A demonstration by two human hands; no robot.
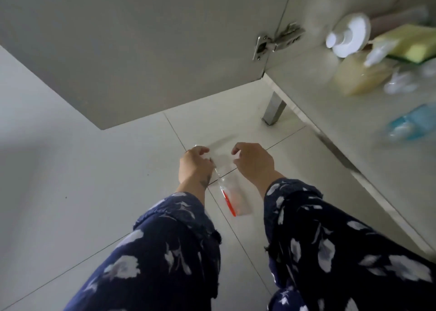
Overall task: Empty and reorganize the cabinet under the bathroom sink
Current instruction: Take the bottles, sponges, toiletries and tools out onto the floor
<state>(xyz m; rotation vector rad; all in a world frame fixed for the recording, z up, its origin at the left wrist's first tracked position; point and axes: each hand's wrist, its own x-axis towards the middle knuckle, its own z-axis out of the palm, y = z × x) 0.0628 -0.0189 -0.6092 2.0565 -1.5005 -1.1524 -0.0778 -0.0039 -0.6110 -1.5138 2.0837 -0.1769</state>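
A clear plastic bag (232,196) holding something red and orange lies on the tiled floor (94,204) between my wrists. My left hand (194,163) pinches its clear upper end with curled fingers. My right hand (253,163) hovers over the same end with fingers curled; whether it touches the plastic is hard to tell. The open cabinet shelf (330,112) is at the right, with a white pump bottle (349,37), a yellow sponge (410,44), a beige packet (361,77) and a blue packet (410,126) on it, all blurred.
The open cabinet door (141,51) with a metal hinge (276,40) stands ahead, over the floor. A metal cabinet leg (274,110) stands just beyond my hands. Dark floral sleeves cover both my forearms.
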